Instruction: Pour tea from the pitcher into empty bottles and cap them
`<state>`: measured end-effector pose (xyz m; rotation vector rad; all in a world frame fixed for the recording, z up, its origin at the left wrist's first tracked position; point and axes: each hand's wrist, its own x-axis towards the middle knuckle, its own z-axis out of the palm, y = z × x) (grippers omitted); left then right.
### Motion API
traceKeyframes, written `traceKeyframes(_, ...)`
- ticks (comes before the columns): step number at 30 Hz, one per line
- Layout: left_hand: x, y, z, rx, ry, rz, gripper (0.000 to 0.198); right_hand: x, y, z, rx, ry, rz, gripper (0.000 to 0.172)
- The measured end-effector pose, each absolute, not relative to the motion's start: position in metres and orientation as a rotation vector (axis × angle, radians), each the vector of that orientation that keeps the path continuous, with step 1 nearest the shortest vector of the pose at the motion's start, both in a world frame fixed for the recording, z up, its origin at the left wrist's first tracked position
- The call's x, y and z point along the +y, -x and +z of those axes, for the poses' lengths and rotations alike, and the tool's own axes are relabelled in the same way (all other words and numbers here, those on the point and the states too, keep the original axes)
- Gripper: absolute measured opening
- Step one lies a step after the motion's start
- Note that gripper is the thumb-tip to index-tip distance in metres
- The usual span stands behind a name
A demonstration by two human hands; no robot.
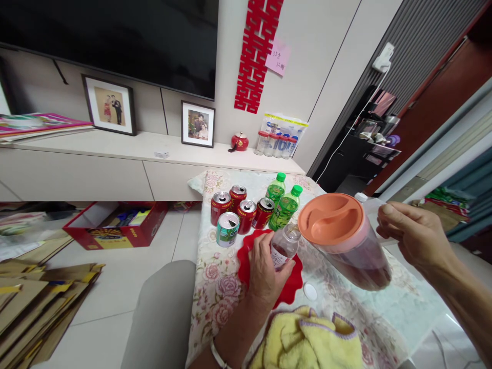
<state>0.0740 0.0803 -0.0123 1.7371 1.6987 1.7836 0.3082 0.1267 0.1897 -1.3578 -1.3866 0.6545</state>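
Note:
My left hand (265, 269) wraps round a clear bottle (286, 241) with a white label, standing over a red scalloped mat (244, 264). Its mouth is uncapped. My right hand (409, 230) grips the handle of a clear pitcher (357, 261) with an orange lid (332, 218). The pitcher tilts left, its spout side close to the bottle's mouth, and dark reddish liquid lies in its lower part. Whether liquid is flowing is hard to make out. A white round cap (310, 291) lies right of the mat.
Several opened red cans (246, 215), a green can (227, 229) and two green-capped bottles (284, 207) stand behind the mat. A yellow towel (307, 341) lies at the near edge of the flowered tablecloth (215, 277). Flattened cardboard (42, 302) and a red box (115, 230) are on the floor.

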Motion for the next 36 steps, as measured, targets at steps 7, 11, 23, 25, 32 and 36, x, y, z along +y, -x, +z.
traceKeyframes(7,0.08,-0.0732,-0.0119,1.7,-1.742,1.776,0.084,0.127,-0.3108,0.1898,-1.407,1.354,0.644,0.051)
traceKeyframes(11,0.0798,-0.073,-0.0115,1.69,-1.73,1.781,0.084,0.1268,-0.3106,0.1904,-1.414,1.352,0.648,0.053)
traceKeyframes(23,0.0796,-0.0734,-0.0103,1.693,-1.735,1.78,0.085,0.1262,-0.3094,0.1923,-1.424,1.362,0.634,0.053)
traceKeyframes(25,0.0799,-0.0735,-0.0104,1.696,-1.739,1.783,0.085,0.1262,-0.3103,0.1922,-1.421,1.371,0.631,0.053)
traceKeyframes(32,0.0802,-0.0735,-0.0118,1.703,-1.741,1.795,0.085,0.1294,-0.3122,0.1904,-1.43,1.365,0.643,0.052)
traceKeyframes(36,0.0803,-0.074,-0.0119,1.714,-1.737,1.788,0.083,0.1292,-0.3122,0.1904,-1.444,1.367,0.644,0.054)
